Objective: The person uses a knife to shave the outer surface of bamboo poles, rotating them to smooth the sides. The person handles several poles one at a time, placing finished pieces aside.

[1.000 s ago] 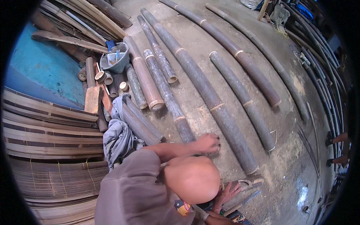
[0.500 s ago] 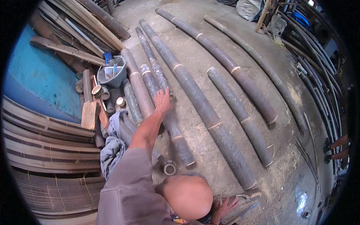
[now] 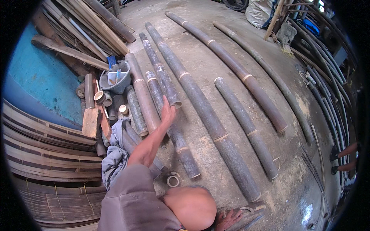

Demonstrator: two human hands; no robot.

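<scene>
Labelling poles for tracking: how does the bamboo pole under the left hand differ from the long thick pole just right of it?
The short bamboo pole under the left hand is slimmer; the long thick pole is plainly wider. The short one covers only part of the floor; the thick one runs from the far end almost to the person. The hand rests on the short one; the thick one lies untouched. Both are dark, banded with pale node rings, and lie flat on concrete.

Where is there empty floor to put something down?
Bare concrete floor lies right of the thin curved pole, and between the short pole and the long thick pole. Left, around the bucket, it's crowded.
</scene>
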